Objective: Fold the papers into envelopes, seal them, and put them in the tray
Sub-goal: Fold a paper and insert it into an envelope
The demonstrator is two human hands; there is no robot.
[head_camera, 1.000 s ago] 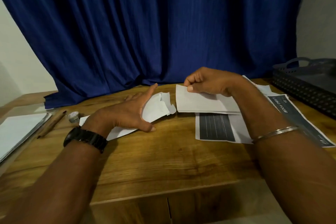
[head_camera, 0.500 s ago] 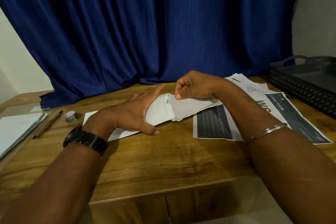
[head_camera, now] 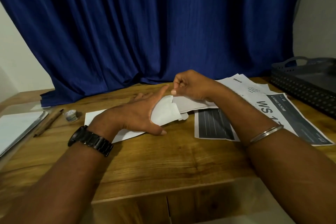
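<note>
On the table (head_camera: 163, 165), the left hand (head_camera: 138, 114) lies flat with straight fingers, pressing a white envelope (head_camera: 163, 112) down. At its 2 o'clock, the right hand (head_camera: 192, 85) pinches a folded paper (head_camera: 190, 104) whose end meets the envelope's open mouth. Printed sheets (head_camera: 283, 114) lie toward 3 o'clock, and the dark tray (head_camera: 300, 87) stands beyond them.

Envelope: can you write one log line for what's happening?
step: filling envelope | left hand: presses envelope | right hand: pinches folded paper at envelope mouth | tray: far right
</note>
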